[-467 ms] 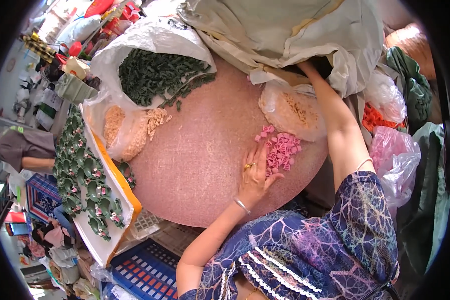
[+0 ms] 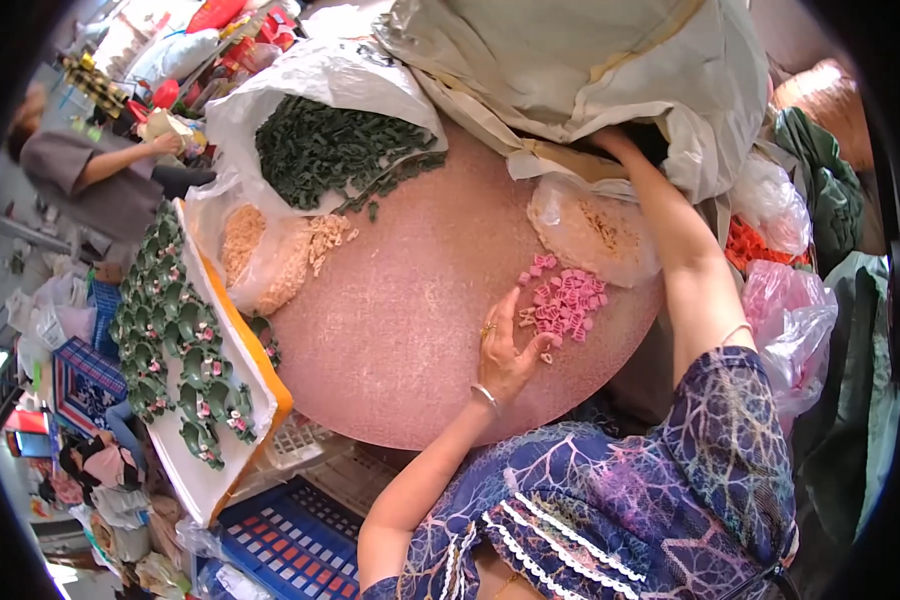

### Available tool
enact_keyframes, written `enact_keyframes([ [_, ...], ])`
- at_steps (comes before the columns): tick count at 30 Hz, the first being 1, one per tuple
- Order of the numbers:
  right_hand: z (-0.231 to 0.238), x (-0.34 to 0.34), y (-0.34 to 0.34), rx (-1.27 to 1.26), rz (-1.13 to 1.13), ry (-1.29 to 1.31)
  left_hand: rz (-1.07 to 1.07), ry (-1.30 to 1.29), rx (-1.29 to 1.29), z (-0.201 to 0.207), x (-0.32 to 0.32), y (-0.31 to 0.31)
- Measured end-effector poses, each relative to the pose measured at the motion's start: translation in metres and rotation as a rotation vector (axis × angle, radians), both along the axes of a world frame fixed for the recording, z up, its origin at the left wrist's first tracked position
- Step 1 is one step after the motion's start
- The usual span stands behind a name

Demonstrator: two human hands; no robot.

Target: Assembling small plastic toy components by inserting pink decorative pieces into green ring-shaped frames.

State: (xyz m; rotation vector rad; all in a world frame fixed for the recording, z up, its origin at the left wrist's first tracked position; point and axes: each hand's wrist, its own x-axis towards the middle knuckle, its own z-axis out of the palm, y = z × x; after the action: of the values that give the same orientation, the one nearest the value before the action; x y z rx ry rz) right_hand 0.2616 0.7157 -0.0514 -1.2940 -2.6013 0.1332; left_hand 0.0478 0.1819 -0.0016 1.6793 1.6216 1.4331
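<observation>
My left hand (image 2: 508, 352) rests at the near-left edge of a heap of small pink plastic pieces (image 2: 570, 303) on the round pinkish table (image 2: 400, 300). Its thumb and fingers are apart and slightly bent, with nothing plainly gripped. A small pale peach piece (image 2: 546, 358) lies by the thumb. My right forearm (image 2: 670, 215) reaches into the mouth of a big off-white sack (image 2: 560, 70); the sack hides the fingers of that hand. Below the sack's mouth sits a clear plastic bag (image 2: 590, 225) holding pale peach pieces.
At the table's far left, a white bag (image 2: 320, 80) spills dark green pieces (image 2: 335, 150). A clear bag of peach pieces (image 2: 275, 265) lies nearer. A white foam tray (image 2: 260, 440) with green assembled items leans at the left edge. Another person (image 2: 90, 180) stands beyond it.
My left hand has drawn back slightly from the pink heap, its fingers more bent. Peach pieces now show beside it. My right arm stays in the sack. The other person has moved farther into view.
</observation>
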Motion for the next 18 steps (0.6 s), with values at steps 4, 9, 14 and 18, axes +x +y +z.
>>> enact_keyframes([
  [4,0.064,-0.093,-0.058,-0.946,-0.317,0.714,0.116,-0.044,-0.12,-0.009,-0.019,-0.011],
  [9,0.181,-0.151,-0.112,-1.017,-0.369,0.851,0.089,-0.231,-0.16,-0.004,-0.026,-0.017],
  [14,0.177,-0.201,-0.24,-0.735,0.074,0.91,0.292,-0.612,0.022,-0.003,-0.061,-0.018],
  [18,0.168,-0.216,-0.383,0.819,0.607,-0.308,0.581,-0.501,0.084,0.007,-0.112,-0.024],
])
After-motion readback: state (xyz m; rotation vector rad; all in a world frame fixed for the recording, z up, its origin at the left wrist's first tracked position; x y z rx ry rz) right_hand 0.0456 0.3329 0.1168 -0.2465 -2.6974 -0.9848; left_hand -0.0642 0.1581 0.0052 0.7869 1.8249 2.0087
